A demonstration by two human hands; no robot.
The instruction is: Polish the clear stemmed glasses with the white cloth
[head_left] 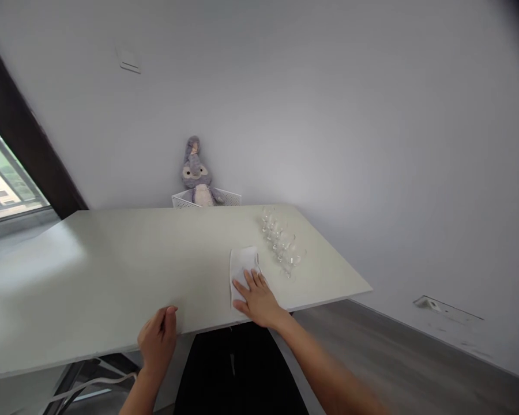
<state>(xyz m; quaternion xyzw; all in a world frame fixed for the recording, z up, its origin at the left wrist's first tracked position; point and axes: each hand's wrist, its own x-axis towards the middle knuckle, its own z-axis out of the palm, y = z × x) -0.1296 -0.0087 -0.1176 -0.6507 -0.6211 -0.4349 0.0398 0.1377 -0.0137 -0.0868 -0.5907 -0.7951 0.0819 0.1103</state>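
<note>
A folded white cloth (243, 259) lies flat near the front edge of the pale table (155, 259). My right hand (257, 300) rests on it, palm down with the fingers spread. At the table's front edge, left of the cloth, is my left hand (159, 334), its fingers curled into a loose fist; nothing shows in it. Several clear stemmed glasses (281, 241) stand in a slanting row to the right of the cloth, apart from my right hand.
A grey plush toy (196, 176) sits in a white perforated basket (231, 199) behind the table's back edge. The wall runs along the back and right. A white cable (95, 381) hangs below the table at the left.
</note>
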